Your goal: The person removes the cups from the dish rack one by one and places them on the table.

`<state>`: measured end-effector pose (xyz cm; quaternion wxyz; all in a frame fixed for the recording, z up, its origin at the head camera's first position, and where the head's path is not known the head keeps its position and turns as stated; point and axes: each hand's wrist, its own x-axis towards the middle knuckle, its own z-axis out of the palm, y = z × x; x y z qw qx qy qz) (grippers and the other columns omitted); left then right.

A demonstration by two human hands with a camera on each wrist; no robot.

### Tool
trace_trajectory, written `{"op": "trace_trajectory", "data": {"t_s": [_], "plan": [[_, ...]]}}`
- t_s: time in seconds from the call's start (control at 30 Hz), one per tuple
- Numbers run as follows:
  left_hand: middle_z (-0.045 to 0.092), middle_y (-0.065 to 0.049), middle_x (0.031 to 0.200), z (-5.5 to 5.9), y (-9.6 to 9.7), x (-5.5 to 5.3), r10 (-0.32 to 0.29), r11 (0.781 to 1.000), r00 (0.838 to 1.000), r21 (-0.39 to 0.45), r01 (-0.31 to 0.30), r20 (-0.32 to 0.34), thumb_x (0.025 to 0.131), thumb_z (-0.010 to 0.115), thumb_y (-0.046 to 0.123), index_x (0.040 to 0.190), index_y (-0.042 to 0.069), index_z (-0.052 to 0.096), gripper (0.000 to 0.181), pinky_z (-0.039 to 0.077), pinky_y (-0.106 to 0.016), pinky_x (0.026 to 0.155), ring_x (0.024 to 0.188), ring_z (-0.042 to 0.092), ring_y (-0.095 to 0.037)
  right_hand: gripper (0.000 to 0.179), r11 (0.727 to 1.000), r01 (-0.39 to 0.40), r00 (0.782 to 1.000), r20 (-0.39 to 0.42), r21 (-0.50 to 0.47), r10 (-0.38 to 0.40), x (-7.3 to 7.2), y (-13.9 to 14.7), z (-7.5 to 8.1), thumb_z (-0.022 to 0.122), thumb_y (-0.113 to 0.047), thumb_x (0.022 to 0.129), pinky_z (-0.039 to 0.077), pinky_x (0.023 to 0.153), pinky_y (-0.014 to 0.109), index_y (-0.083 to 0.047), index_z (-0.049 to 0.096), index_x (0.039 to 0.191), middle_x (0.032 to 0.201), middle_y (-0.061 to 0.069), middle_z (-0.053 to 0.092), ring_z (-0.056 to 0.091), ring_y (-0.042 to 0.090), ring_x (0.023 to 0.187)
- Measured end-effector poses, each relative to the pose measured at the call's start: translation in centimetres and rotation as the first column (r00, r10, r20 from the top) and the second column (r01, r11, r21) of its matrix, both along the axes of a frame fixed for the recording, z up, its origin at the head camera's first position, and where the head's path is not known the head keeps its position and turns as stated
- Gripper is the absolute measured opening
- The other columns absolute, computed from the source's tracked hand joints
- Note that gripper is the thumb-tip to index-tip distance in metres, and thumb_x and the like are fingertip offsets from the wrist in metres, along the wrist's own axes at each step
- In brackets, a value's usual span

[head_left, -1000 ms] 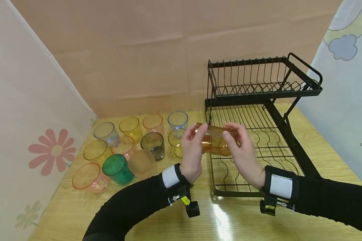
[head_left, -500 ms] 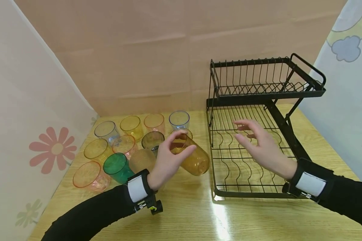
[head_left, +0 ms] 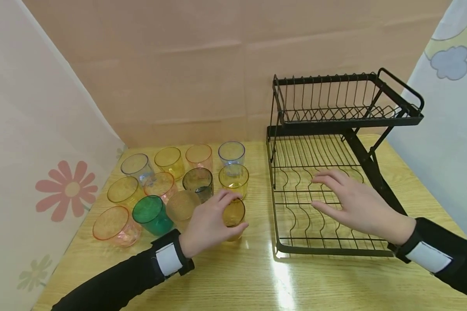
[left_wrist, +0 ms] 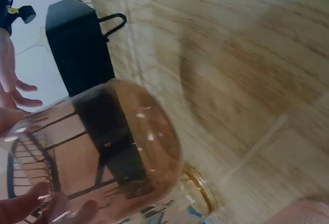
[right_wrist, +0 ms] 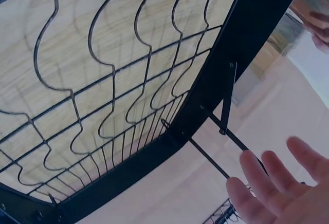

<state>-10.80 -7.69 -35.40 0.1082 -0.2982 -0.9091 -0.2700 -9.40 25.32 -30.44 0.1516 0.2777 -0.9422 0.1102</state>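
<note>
My left hand [head_left: 214,222] grips an amber drinking glass [head_left: 234,214] between thumb and fingers. The glass stands roughly upright at the right front of a cluster of coloured glasses; whether its base touches the table I cannot tell. Close up in the left wrist view, the same clear amber glass [left_wrist: 149,147] shows the rack through its wall. My right hand [head_left: 352,203] holds nothing and hovers above the lower tier of the black wire dish rack [head_left: 315,250], fingers loosely bent. Its fingers [right_wrist: 257,175] show at the lower right of the right wrist view.
Several glasses stand close together on the left, including a green one [head_left: 151,216], a frosted orange one [head_left: 182,206], a grey one [head_left: 197,183] and a yellow one [head_left: 233,177]. The rack's upper basket [head_left: 350,123] overhangs the back. A wooden table [head_left: 233,280] lies beneath.
Both hands held the amber glass sideways before the rack. The right hand let go and drew right. The left hand carried the glass left to the cluster and turned it rim up.
</note>
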Motion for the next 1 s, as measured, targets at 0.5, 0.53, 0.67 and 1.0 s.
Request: {"op": "trace_trajectory", "data": {"t_s": [0.5,0.53,0.67,1.0], "plan": [[0.049,0.004,0.108,-2.3,0.8,-1.5,0.067,0.991,0.993,-0.108,-0.077,-0.096,0.071,0.067,0.053,0.119,0.018,0.050,0.062,0.036,-0.021,0.047,0.080,0.050,-0.009,0.050,0.999,0.029,0.999,-0.015,0.024,-0.028,0.7,0.8,-0.5,0.060,-0.045,0.082,0.027,0.040,0.020,-0.014,0.050,0.121,0.124,0.004,0.044,0.054,0.020,0.088],[0.049,0.004,0.108,-2.4,0.9,-1.5,0.069,0.991,0.993,-0.108,-0.080,-0.100,0.071,0.067,0.054,0.119,0.018,0.050,0.062,0.036,-0.022,0.047,0.080,0.050,-0.009,0.050,0.999,0.028,0.999,-0.016,0.024,-0.028,0.7,0.8,-0.5,0.061,-0.044,0.082,0.027,0.040,0.020,-0.013,0.051,0.121,0.124,0.004,0.044,0.053,0.021,0.089],[0.049,0.003,0.108,-2.7,1.4,-1.7,0.070,0.992,0.990,-0.095,-0.082,-0.122,0.071,0.066,0.056,0.120,0.019,0.049,0.063,0.036,-0.021,0.046,0.080,0.051,-0.010,0.050,0.999,0.029,0.999,-0.018,0.029,-0.028,0.7,0.9,-0.5,0.061,-0.044,0.083,0.028,0.040,0.021,-0.012,0.051,0.120,0.123,0.006,0.044,0.053,0.023,0.092],[0.041,-0.012,0.131,-2.0,0.4,-1.8,-0.048,0.954,0.959,-0.296,-0.039,-0.279,0.077,0.051,0.067,0.134,0.013,0.041,0.079,0.047,-0.030,0.053,0.110,0.048,-0.027,0.056,0.999,0.017,1.000,-0.019,0.048,-0.016,0.7,0.6,-0.4,0.060,-0.046,0.082,0.041,0.051,0.028,-0.013,0.049,0.125,0.129,0.010,0.042,0.047,0.031,0.108]]}}
